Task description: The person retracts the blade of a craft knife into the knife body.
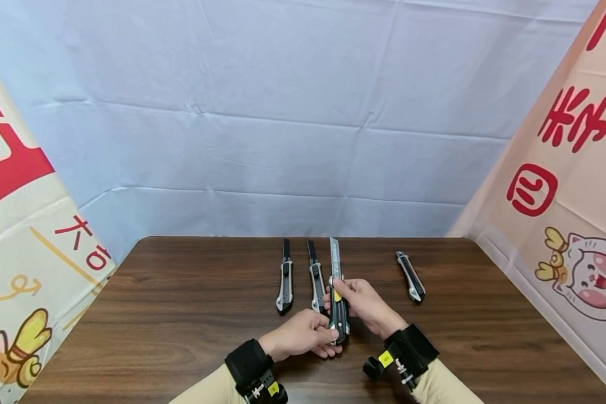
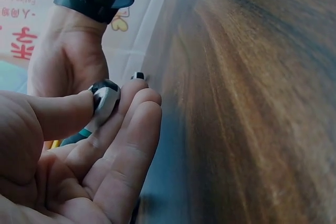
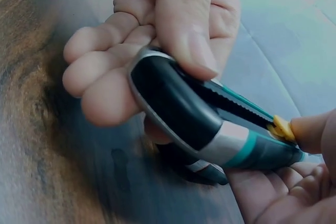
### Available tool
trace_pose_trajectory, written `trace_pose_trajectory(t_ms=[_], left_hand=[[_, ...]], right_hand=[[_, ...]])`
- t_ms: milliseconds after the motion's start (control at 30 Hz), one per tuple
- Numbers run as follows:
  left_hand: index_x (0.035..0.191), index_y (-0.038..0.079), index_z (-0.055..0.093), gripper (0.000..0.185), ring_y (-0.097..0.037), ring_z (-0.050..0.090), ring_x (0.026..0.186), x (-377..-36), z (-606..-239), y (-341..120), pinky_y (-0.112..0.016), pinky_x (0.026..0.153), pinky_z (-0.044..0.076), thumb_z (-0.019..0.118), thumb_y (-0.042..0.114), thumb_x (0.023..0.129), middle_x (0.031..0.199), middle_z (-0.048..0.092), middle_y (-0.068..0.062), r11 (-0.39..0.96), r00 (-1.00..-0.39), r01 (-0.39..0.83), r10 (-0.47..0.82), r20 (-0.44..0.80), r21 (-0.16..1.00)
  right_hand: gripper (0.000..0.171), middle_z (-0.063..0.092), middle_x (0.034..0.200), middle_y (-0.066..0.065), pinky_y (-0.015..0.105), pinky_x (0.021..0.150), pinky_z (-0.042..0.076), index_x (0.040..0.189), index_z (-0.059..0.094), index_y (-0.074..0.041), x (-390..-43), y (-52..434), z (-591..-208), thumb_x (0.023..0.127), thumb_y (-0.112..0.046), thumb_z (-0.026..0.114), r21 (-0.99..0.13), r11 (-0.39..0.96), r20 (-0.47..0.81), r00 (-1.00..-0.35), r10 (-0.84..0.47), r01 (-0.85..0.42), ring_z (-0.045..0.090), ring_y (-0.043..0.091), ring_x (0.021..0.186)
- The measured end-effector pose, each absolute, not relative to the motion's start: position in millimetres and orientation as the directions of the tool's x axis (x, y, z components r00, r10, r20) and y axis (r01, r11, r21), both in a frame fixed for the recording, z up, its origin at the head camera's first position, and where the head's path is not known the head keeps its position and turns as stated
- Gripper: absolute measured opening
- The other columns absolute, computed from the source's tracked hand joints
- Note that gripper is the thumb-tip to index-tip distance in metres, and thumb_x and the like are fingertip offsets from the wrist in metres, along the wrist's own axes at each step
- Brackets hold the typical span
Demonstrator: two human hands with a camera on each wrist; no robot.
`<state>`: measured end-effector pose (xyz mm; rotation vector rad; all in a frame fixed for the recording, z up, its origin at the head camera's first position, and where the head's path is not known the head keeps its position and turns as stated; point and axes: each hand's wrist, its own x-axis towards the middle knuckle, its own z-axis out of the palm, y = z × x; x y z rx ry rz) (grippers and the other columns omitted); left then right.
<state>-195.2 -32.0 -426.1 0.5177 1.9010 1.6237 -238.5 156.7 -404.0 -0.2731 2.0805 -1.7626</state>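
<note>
A utility knife [image 1: 340, 317] with a black and green handle is held up between both hands in the head view, its silver blade [image 1: 335, 255] extended away from the person. My left hand [image 1: 303, 334] pinches the handle's butt end [image 2: 106, 100] between thumb and fingers. Further up the handle, my right hand [image 1: 367, 303] grips it, with the thumb at the yellow slider [image 3: 283, 128]. Just left of the held knife lies a grey and black utility knife [image 1: 316, 278] with a black blade out, partly hidden by the hands. Another such knife [image 1: 285, 283] lies farther left.
A shorter-looking utility knife [image 1: 411, 278] lies at an angle on the right of the brown wooden table [image 1: 197, 292], no blade visible. Pale blue cloth [image 1: 283, 140] hangs behind the table, and printed cloths [image 1: 575, 252] flank both sides.
</note>
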Motion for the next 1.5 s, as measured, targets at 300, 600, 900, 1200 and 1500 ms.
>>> trace_pose_trajectory(t_ms=[300,600,900,1200,1500], left_hand=[[0.1,-0.004,0.069,0.017,-0.016,0.071,0.075,-194.4,-425.8,-30.5,-0.031,0.071,0.062,0.057,0.009,0.098,0.094,0.073,-0.024,0.18,-0.759,-0.076,0.627,-0.174,0.981],[0.101,-0.004,0.069,0.018,-0.023,0.073,0.077,-195.3,-426.9,-29.0,-0.032,0.071,0.062,0.057,0.009,0.098,0.093,0.073,-0.025,0.189,-0.781,-0.091,0.596,-0.188,0.978],[0.101,-0.004,0.069,0.018,-0.026,0.073,0.078,-194.6,-425.8,-29.9,-0.032,0.071,0.062,0.057,0.01,0.098,0.092,0.074,-0.024,0.201,-0.786,-0.078,0.59,-0.184,0.976],[0.102,-0.004,0.069,0.019,-0.027,0.073,0.078,-195.9,-428.0,-29.1,-0.033,0.07,0.062,0.058,0.01,0.098,0.092,0.074,-0.024,0.202,-0.798,-0.073,0.575,-0.179,0.977],[0.105,-0.002,0.069,0.02,-0.02,0.073,0.078,-195.5,-424.5,-30.3,-0.032,0.072,0.062,0.057,0.013,0.099,0.094,0.074,-0.023,0.169,-0.809,-0.076,0.566,-0.16,0.983]], right_hand=[[0.05,0.071,0.108,0.014,0.027,0.079,0.059,0.128,0.048,0.016,-238.8,159.7,-403.6,0.106,-0.029,0.042,-0.979,0.186,-0.16,-0.887,-0.432,0.086,0.069,0.011,0.091],[0.049,0.07,0.107,0.012,0.028,0.082,0.059,0.128,0.047,0.016,-239.9,160.2,-405.7,0.106,-0.027,0.042,-0.982,0.176,-0.146,-0.886,-0.44,0.074,0.068,0.012,0.093],[0.048,0.068,0.113,0.017,0.029,0.086,0.058,0.13,0.044,0.017,-239.7,161.5,-405.5,0.106,-0.024,0.043,-0.984,0.161,-0.144,-0.88,-0.452,0.078,0.068,0.013,0.097],[0.048,0.065,0.118,0.023,0.031,0.088,0.058,0.134,0.041,0.017,-239.5,162.0,-404.5,0.106,-0.022,0.044,-0.986,0.146,-0.136,-0.875,-0.465,0.075,0.068,0.016,0.101],[0.051,0.067,0.117,0.019,0.031,0.09,0.057,0.135,0.042,0.015,-239.2,161.3,-401.1,0.105,-0.026,0.046,-0.988,0.133,-0.133,-0.896,-0.424,0.083,0.067,0.016,0.103]])
